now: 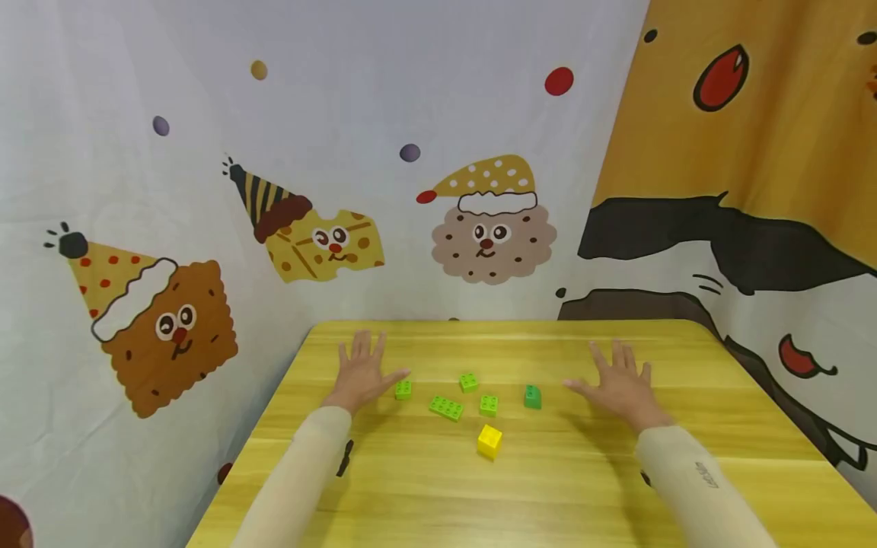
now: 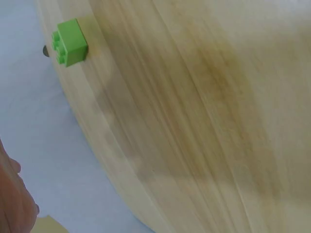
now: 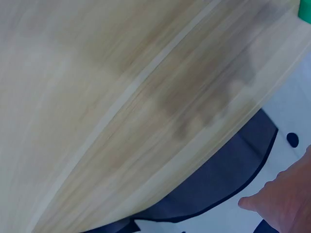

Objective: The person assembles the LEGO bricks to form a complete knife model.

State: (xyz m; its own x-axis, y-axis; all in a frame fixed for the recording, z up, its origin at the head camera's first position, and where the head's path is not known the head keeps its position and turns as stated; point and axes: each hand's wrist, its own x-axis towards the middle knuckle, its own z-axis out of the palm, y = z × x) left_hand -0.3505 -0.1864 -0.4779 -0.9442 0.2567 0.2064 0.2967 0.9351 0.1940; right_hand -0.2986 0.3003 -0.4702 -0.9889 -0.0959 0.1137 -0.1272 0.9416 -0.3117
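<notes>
"As we list the table [image 1: 411, 502], what's nearest?"
"Yellow block [image 1: 489, 441], central."
"Beyond?"
"Long green block [image 1: 446, 409], slanting; dark-green block [image 1: 532, 397], nearer the right hand [image 1: 622, 390]; small green block [image 1: 403, 390], nearer the left hand [image 1: 359, 378]. Both hands empty, fingers spread wide."

A wood-grain table [image 1: 541, 502] stands before a white-and-orange backdrop [image 1: 342, 91] printed with cartoon biscuits [image 1: 164, 358] and cheese [image 1: 325, 262].

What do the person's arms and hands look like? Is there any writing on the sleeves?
The left sleeve and right sleeve are long and cream-coloured. The right one has small dark lettering, too tiny to read for sure; none shows on the left. The left grip and right grip are bare hands, with no gloves.
</notes>
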